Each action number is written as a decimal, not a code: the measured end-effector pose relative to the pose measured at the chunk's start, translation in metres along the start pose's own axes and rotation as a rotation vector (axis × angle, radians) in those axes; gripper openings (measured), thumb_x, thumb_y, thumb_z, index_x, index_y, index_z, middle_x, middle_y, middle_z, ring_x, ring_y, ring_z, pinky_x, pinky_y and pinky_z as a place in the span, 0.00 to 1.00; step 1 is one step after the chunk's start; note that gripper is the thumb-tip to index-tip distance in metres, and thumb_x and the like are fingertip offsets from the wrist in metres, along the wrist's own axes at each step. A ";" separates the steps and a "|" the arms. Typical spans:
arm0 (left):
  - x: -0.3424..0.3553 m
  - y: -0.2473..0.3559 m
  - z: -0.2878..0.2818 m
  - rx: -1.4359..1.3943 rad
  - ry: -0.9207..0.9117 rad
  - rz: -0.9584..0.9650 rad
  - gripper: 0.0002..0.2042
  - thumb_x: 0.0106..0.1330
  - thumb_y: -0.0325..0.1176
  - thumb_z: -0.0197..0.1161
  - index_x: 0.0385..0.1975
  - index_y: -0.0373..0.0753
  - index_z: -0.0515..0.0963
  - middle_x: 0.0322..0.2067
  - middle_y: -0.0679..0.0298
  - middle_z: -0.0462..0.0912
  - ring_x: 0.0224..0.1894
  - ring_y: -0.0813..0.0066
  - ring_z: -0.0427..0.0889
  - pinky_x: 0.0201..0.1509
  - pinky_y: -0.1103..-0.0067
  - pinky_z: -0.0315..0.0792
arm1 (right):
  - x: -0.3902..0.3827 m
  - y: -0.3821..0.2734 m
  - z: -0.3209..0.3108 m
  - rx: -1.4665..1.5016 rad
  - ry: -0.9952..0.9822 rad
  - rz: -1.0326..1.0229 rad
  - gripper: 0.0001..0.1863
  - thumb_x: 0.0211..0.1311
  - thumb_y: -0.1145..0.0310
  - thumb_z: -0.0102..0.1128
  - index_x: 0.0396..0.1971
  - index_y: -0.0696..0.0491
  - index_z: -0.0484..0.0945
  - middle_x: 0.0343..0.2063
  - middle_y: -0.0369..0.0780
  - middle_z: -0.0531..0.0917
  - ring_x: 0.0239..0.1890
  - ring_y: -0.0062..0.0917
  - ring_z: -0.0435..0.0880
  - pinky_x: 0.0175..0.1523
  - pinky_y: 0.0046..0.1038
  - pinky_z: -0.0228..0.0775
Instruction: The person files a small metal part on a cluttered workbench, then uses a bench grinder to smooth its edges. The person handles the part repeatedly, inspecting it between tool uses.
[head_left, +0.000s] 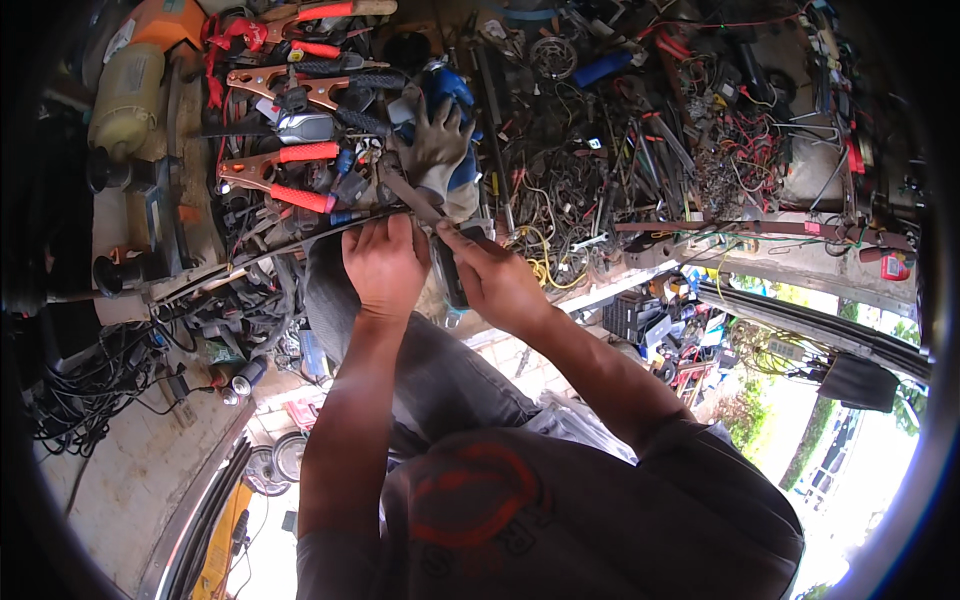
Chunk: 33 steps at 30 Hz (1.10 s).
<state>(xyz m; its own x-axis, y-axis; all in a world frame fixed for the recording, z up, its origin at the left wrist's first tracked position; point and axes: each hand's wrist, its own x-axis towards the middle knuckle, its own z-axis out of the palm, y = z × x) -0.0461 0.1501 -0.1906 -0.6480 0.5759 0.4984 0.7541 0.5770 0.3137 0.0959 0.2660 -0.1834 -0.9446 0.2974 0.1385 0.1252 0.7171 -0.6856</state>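
My left hand is closed, its fingers curled at the end of a long, thin dark strip that runs off to the left. What lies under its fingers is partly hidden. Beside it, my right hand grips a flat, brownish-grey metal bar, which slants up and left across the front of the bench. The bar's exact kind cannot be made out. Just beyond the two hands lies a grey work glove with its fingers pointing away.
Copper-coloured clamps with red handles lie left of the glove. Farther left is a yellowish rounded container. Tangled wires and several hand tools cover the bench's right side. Black cables hang at the lower left.
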 end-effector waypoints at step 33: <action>-0.003 0.003 0.001 0.009 -0.005 -0.063 0.04 0.54 0.30 0.61 0.24 0.41 0.72 0.19 0.64 0.77 0.27 0.64 0.78 0.35 0.69 0.65 | 0.063 -0.014 -0.003 -0.003 0.003 -0.084 0.27 0.58 0.73 0.55 0.61 0.47 0.71 0.34 0.49 0.80 0.25 0.44 0.81 0.30 0.43 0.74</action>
<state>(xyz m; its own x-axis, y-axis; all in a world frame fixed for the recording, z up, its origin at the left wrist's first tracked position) -0.0424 0.1505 -0.1918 -0.6950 0.5410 0.4737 0.7106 0.6176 0.3372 0.0358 0.2761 -0.1629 -0.9509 0.2381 0.1980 0.0464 0.7415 -0.6693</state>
